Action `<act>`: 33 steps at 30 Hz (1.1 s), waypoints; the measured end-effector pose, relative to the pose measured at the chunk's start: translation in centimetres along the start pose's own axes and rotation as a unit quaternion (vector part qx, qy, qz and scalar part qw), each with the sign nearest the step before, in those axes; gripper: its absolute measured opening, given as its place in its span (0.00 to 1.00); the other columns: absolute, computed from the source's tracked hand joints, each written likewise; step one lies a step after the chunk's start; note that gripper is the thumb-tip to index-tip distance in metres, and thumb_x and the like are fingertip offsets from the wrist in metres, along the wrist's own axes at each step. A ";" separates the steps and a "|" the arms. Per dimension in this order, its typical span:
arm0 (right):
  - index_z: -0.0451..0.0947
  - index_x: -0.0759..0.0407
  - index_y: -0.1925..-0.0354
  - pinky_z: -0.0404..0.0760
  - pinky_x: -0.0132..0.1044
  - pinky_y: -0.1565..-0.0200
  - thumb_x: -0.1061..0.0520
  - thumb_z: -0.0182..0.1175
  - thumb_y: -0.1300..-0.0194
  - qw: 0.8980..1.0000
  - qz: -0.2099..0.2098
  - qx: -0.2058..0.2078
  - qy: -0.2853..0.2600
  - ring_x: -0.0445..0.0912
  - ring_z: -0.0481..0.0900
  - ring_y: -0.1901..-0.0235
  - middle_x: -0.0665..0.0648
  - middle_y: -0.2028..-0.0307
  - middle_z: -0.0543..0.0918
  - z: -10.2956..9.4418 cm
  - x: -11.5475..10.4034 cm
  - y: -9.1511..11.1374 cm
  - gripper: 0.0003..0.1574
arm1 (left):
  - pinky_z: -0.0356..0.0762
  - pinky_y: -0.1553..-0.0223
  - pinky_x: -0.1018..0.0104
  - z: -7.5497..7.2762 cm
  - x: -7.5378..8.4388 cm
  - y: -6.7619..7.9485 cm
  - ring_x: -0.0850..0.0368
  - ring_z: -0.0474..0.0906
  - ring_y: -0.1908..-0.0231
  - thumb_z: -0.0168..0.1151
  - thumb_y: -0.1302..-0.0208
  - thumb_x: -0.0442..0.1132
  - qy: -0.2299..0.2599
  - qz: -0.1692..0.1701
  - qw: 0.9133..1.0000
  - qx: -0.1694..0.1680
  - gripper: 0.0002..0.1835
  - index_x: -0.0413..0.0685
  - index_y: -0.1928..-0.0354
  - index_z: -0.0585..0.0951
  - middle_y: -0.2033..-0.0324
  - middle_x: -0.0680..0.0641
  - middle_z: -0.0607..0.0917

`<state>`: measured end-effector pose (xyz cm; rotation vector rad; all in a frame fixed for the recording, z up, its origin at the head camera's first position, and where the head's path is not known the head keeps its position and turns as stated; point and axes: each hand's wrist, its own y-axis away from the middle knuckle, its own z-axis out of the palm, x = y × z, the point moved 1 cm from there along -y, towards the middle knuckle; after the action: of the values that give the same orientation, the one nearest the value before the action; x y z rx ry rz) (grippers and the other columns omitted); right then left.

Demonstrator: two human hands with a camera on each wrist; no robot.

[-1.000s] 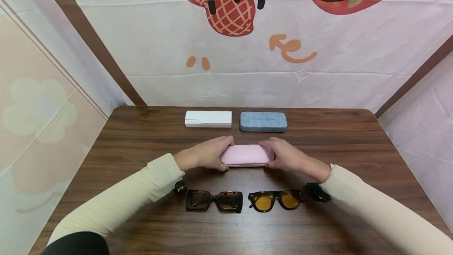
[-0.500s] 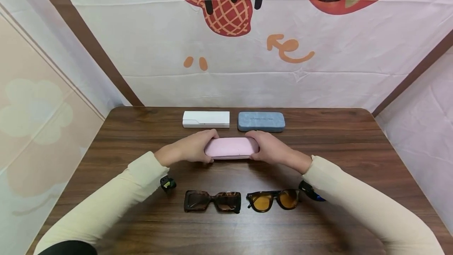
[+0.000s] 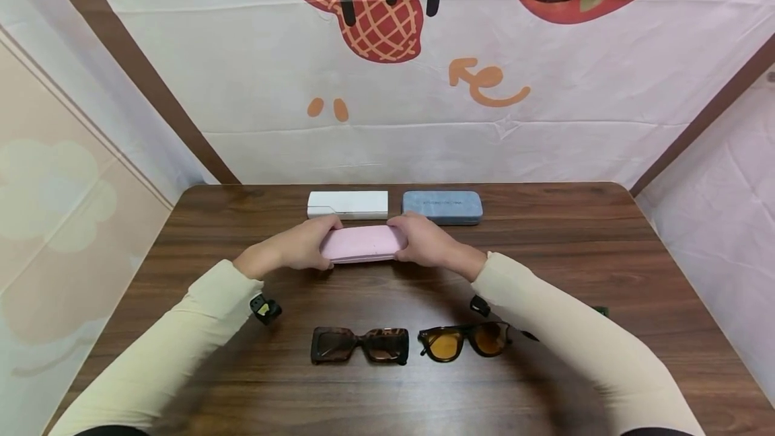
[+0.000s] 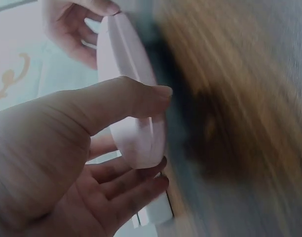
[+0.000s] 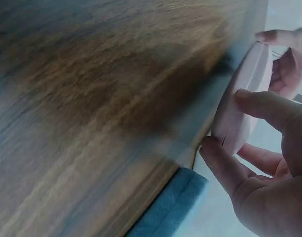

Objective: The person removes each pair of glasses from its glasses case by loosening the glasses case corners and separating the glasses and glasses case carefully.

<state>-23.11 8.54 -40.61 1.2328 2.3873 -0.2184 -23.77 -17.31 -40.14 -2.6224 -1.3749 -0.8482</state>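
Observation:
A closed pink glasses case (image 3: 363, 243) is held above the wooden table (image 3: 575, 254) by both hands. My left hand (image 3: 303, 246) grips its left end, thumb and fingers curled round it, as the left wrist view shows with the pink case (image 4: 133, 113). My right hand (image 3: 424, 242) grips the right end; in the right wrist view the thumb and fingers pinch the pink case (image 5: 242, 106). Just behind lie a white case (image 3: 348, 204) and a blue-grey case (image 3: 443, 207).
Near the front edge lie tortoiseshell square sunglasses (image 3: 360, 345) and dark-framed sunglasses with orange lenses (image 3: 465, 340), the latter partly under my right sleeve. Printed cloth walls stand behind and at both sides of the table.
Both hands have carried the pink case away from me and to the left, close to the white and blue-grey cases. The sunglasses have not moved.

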 end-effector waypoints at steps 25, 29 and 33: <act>0.70 0.66 0.32 0.76 0.45 0.42 0.60 0.73 0.39 1.000 0.017 0.017 -0.020 0.53 0.76 0.43 0.65 0.39 0.76 2.3 -1.1 -2.7 0.40 | 0.75 0.52 0.51 -1.4 -2.1 -0.2 0.48 0.76 0.57 0.81 0.53 0.29 -0.036 -0.047 0.998 -0.027 0.33 0.37 0.49 0.69 0.57 0.40 0.79; 0.70 0.65 0.31 0.76 0.44 0.42 0.59 0.73 0.39 0.999 0.024 0.017 -0.020 0.53 0.77 0.43 0.65 0.39 0.75 2.5 -1.1 -2.7 0.41 | 0.75 0.53 0.51 -1.3 -2.2 -0.3 0.48 0.76 0.57 0.81 0.53 0.29 -0.039 -0.046 0.998 -0.028 0.33 0.38 0.48 0.69 0.56 0.40 0.79; 0.69 0.65 0.31 0.76 0.44 0.42 0.58 0.72 0.38 0.999 0.027 0.017 -0.020 0.53 0.76 0.42 0.65 0.38 0.75 2.5 -1.0 -2.7 0.41 | 0.75 0.52 0.51 -1.3 -2.2 -0.4 0.48 0.75 0.56 0.81 0.53 0.29 -0.040 -0.042 0.998 -0.027 0.33 0.37 0.48 0.69 0.56 0.40 0.79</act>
<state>-23.97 5.34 -42.55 1.2953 2.3221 -0.2655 -25.63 -19.15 -40.21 -2.6820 -1.5137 -0.8102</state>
